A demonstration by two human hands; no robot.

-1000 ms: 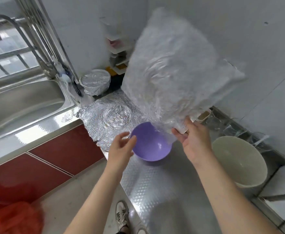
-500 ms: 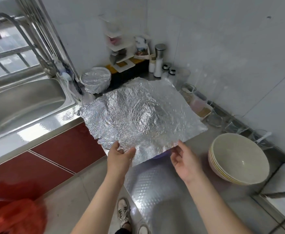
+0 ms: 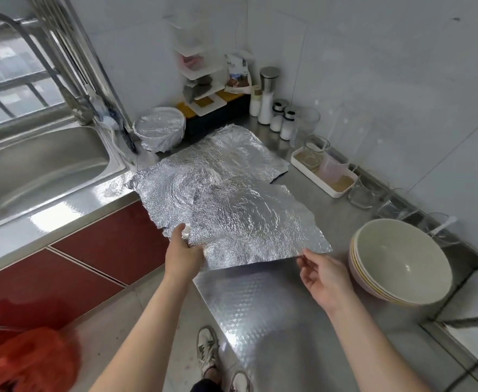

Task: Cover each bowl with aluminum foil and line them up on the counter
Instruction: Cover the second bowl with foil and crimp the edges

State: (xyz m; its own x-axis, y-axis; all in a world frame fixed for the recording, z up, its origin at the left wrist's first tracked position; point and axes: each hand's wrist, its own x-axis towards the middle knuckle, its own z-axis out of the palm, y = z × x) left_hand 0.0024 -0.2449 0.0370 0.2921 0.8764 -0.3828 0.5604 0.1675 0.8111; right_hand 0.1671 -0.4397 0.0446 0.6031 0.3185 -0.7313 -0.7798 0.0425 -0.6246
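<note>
Head view of a kitchen corner. We see the left hand (image 3: 182,257) at the near left corner of a crumpled foil sheet (image 3: 254,224), thumb on top and fingers curled beneath, pinching it. The right hand (image 3: 325,275) meets the near edge close to the right corner, its fingers loosely curled and slightly apart, the tips touching the foil; we cannot tell whether they grip it. The foil sheet is spread low over the steel worktop (image 3: 274,312), near its front edge, and whatever lies under it is hidden. More foil (image 3: 232,148) lies flat behind it and to its left, reaching the corner of the worktop by the sink (image 3: 34,171). A foil-covered bowl (image 3: 160,127) stands at the back, just beside the sink and well apart from both hands. A stack of cream bowls (image 3: 402,264), uncovered and upright, sits on the worktop just to the right of the right hand. Along the wall we note a white tray (image 3: 336,190) carrying clear cups, a row of white bottles and shakers (image 3: 274,114), and a printed packet (image 3: 236,75) whose lettering is too small to read. Below the worktop are red cabinet fronts (image 3: 105,244), a red bag (image 3: 25,360) at lower left, and the person's shoes (image 3: 208,352) on the floor.
</note>
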